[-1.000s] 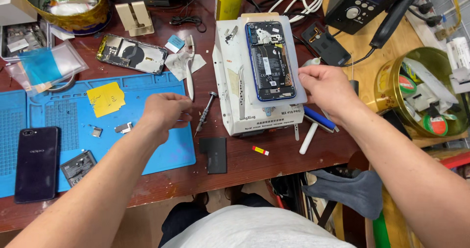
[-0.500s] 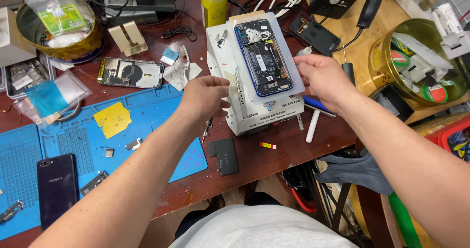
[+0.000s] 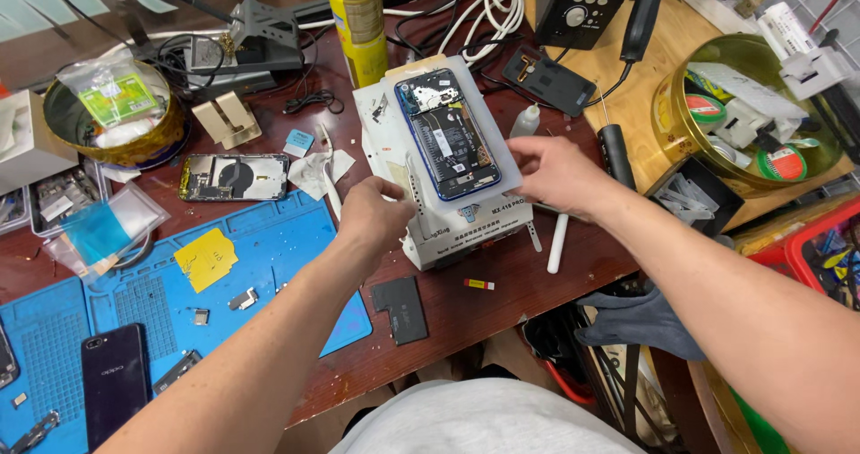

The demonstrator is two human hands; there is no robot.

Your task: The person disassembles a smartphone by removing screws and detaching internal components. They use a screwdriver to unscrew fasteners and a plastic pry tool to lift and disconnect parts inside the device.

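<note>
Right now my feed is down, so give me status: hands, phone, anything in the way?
Left hand at the white pad's left edge. Right hand at its right edge. Opened phone face-down on pad. Spray can close behind.

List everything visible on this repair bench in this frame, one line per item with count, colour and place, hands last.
Opened phone with blue frame: 1, blue and black, on the white block at centre.
White box-shaped heating block: 1, white, bench centre.
Yellow spray can: 1, yellow, behind the block.
Blue silicone work mat: 1, blue, left front.
Black phone lying flat: 1, black, on the mat, near edge.
Stripped phone back: 1, grey and gold, above the mat.
Yellow sticky note: 1, yellow, on the mat.
Black rectangular part: 1, black, front of the block.
Gold round tin: 1, gold, right, holding tape rolls.
Black soldering station: 1, black, top right.
Left hand: at the block's left side, fingers curled.
Right hand: at the block's right edge.
</note>
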